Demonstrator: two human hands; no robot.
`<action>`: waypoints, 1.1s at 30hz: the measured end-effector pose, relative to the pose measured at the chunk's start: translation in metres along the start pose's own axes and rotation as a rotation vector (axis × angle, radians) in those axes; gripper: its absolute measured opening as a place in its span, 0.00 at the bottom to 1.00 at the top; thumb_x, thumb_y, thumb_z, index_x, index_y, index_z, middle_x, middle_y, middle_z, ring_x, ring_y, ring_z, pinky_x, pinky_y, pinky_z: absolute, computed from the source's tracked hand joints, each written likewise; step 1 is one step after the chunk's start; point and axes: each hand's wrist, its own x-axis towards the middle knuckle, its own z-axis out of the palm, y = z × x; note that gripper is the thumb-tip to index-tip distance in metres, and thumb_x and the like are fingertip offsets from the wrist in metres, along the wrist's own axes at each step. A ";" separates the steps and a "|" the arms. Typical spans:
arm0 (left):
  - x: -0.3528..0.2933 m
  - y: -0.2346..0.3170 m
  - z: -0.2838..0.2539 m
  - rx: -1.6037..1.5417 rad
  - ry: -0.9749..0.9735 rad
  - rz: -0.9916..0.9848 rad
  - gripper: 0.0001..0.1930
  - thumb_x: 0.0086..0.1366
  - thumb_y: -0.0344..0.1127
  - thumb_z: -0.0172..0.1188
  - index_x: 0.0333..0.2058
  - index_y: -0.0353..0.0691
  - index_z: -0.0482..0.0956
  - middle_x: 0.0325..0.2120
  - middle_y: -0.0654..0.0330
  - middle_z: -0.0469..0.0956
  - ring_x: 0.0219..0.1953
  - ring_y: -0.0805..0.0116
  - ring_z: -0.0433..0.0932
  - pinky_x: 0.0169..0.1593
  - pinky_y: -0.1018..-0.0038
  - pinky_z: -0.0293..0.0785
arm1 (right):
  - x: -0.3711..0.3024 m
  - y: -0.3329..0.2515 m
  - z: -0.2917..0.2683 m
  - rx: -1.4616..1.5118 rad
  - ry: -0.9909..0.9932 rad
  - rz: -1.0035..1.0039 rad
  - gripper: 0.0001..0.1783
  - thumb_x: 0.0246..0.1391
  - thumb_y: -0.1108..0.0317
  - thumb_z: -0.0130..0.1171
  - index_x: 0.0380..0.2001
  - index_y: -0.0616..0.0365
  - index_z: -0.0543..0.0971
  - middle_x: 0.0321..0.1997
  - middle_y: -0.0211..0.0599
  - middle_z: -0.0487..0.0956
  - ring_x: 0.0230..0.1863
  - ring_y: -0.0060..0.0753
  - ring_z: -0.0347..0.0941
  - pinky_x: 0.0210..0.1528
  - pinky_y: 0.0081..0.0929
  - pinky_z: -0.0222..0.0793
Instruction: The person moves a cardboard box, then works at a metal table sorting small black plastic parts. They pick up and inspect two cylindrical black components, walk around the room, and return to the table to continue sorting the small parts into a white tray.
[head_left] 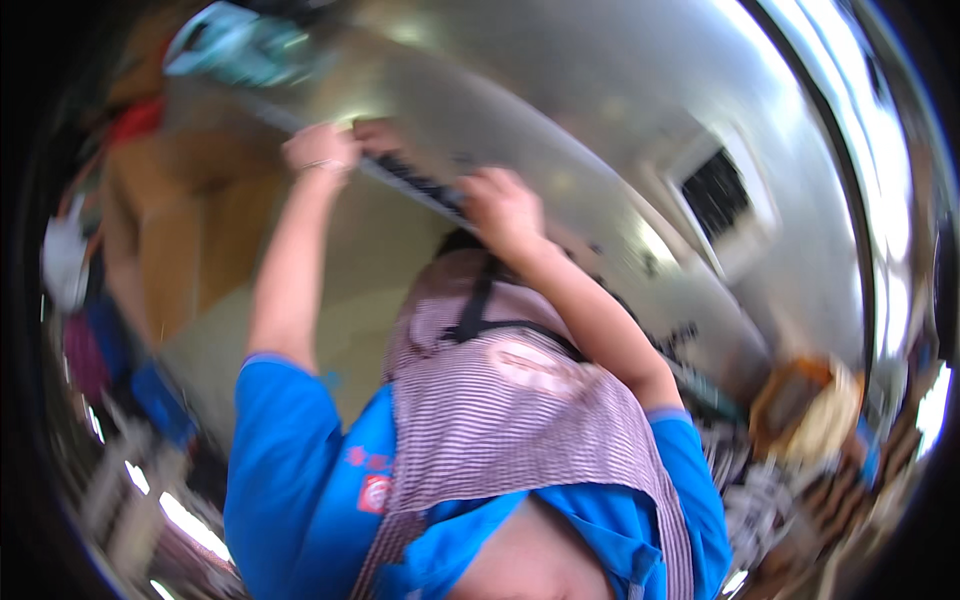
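Observation:
Both arms reach forward to the near edge of a shiny metal worktop (pixel 590 95). My left hand (pixel 322 150), with a thin band at its wrist, is closed at that edge. To its right, my right hand (pixel 502 208) is closed too, with its fingers curled at the same edge. A dark, jagged strip (pixel 415 183) runs along the edge from one hand to the other. It is blurred, and the fingers cover its ends, so what each hand grips cannot be made out.
On the worktop at the right lies a white square piece with a black patch (pixel 715 195). A pale teal plastic bag (pixel 240 50) sits at the far left. Cardboard boxes (pixel 190 235) stand left of my arm. An orange and cream container (pixel 805 410) is at the right.

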 end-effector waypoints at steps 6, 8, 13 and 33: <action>0.023 -0.002 0.033 0.025 -0.219 -0.056 0.20 0.55 0.56 0.65 0.41 0.51 0.85 0.45 0.57 0.82 0.51 0.53 0.79 0.52 0.55 0.73 | -0.064 0.014 -0.047 0.057 0.030 0.049 0.09 0.45 0.69 0.62 0.33 0.52 0.78 0.34 0.35 0.75 0.40 0.42 0.74 0.39 0.37 0.75; 0.030 -0.005 0.035 -0.082 -0.138 0.031 0.11 0.54 0.43 0.64 0.33 0.47 0.85 0.36 0.56 0.84 0.41 0.53 0.82 0.46 0.60 0.76 | -0.093 0.027 -0.072 0.042 0.134 0.209 0.09 0.47 0.70 0.63 0.34 0.52 0.78 0.35 0.35 0.76 0.38 0.42 0.75 0.38 0.37 0.75; 0.031 -0.024 0.055 -0.539 0.057 0.212 0.05 0.53 0.31 0.67 0.25 0.37 0.81 0.20 0.61 0.79 0.23 0.72 0.75 0.33 0.73 0.73 | -0.215 0.101 -0.162 -0.148 0.465 0.643 0.06 0.48 0.72 0.65 0.32 0.55 0.82 0.30 0.39 0.80 0.30 0.37 0.79 0.35 0.31 0.76; -0.159 0.279 -0.004 -1.230 -0.608 0.600 0.05 0.59 0.24 0.62 0.34 0.36 0.78 0.23 0.64 0.76 0.19 0.77 0.73 0.19 0.83 0.69 | -0.260 0.190 -0.253 0.632 0.772 0.966 0.06 0.44 0.75 0.58 0.28 0.60 0.82 0.23 0.36 0.80 0.21 0.27 0.77 0.24 0.28 0.76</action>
